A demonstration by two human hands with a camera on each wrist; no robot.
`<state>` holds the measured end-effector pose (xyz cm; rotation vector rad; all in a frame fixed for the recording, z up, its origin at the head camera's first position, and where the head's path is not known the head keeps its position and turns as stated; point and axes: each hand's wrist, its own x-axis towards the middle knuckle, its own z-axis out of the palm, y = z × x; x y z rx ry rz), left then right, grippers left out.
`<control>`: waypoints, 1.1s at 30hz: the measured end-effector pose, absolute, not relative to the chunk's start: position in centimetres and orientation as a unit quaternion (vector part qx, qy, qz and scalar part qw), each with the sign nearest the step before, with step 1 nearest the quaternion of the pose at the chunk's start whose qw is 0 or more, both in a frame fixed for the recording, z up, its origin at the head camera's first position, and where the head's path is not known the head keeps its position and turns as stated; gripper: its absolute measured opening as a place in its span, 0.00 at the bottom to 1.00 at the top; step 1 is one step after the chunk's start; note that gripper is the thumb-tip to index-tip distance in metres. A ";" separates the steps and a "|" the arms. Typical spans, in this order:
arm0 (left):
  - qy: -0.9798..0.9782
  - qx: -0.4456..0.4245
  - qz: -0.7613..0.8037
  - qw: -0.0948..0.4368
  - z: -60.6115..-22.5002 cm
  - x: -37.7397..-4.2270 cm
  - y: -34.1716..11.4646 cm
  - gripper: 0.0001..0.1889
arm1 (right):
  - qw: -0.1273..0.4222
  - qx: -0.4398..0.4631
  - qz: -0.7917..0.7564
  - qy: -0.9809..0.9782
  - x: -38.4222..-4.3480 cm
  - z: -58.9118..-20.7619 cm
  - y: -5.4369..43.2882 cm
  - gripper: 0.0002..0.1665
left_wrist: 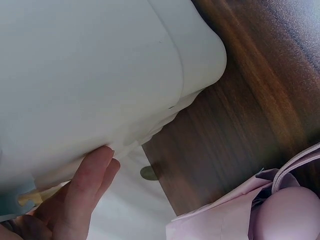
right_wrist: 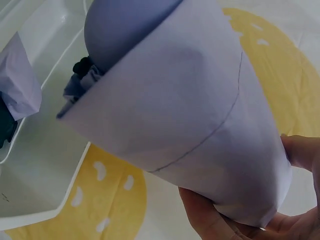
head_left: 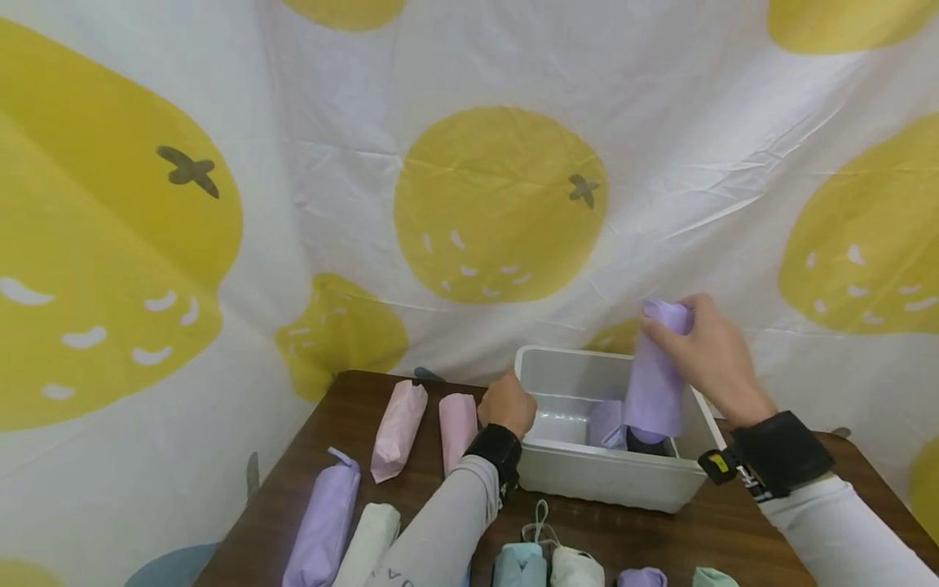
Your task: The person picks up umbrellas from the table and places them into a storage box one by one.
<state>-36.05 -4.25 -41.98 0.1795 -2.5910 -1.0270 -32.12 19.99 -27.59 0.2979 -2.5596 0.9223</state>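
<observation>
My right hand holds a folded umbrella in a purple sleeve by its upper end, over the right part of a white bin. In the right wrist view the umbrella's rounded handle shows at the sleeve's opening, and fingers and thumb grip the other end. Another purple-sleeved umbrella lies inside the bin, beside a dark item. My left hand grips the bin's left rim, its fingers against the wall in the left wrist view.
Left of the bin lie two pink-sleeved umbrellas, a purple one and a whitish one. Along the front are light-blue, cream, purple and green bundles. A lemon-print curtain hangs behind the wooden table.
</observation>
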 end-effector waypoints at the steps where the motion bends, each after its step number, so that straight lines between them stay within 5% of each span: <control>1: -0.913 0.062 -0.363 0.174 -42.0 -36.0 -4.2 0.04 | 0.202 0.104 0.330 -0.916 -32.2 -27.7 19.9 0.40; 11: -0.913 0.059 -0.358 0.187 -42.1 -35.9 -4.3 0.03 | 0.230 0.086 0.310 -0.919 -33.6 -28.6 19.1 0.40; 33: -0.916 0.078 -0.347 0.184 -42.0 -35.9 -4.3 0.05 | 0.178 0.101 0.369 -0.907 -35.7 -33.8 15.0 0.35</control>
